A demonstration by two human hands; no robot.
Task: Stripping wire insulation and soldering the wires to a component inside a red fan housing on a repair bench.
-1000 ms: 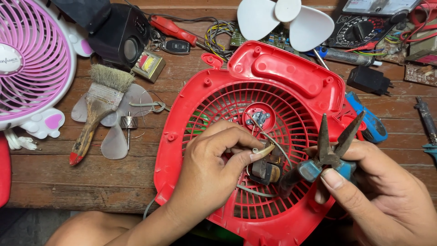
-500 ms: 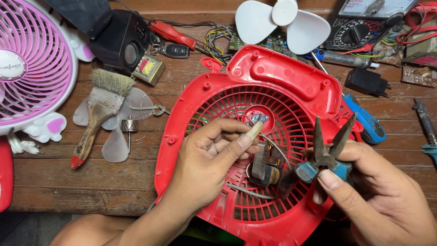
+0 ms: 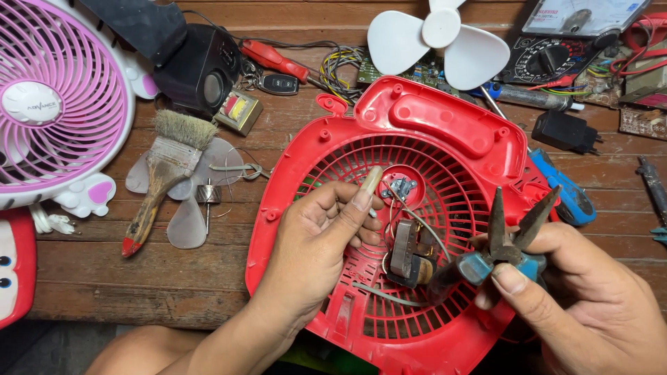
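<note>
From the head camera, looking down at a worn wooden plank table, a round red plastic fan grille housing lies flat in the middle, its slotted face up; the left hand rests over the grille's left half, fingers curled, thumb and forefinger pinched on a short pale tube-like piece that stands nearly upright just left of the hub; thin grey wires run from the hub down to a small dark motor block with a metal core, which sits on the grille between the two hands; the right hand is closed round the blue handles of a pair of dark needle-nose pliers, whose tips stand spread apart, pointing up and gripping nothing that I can see; to the left of the housing lie an old paintbrush with a wooden handle across a clear plastic fan blade; further left stands a pink and white fan guard; at the top edge are a white three-bladed propeller, a red-handled screwdriver and a black analogue multimeter; a blue utility knife lies just beside the housing's right rim.
</note>
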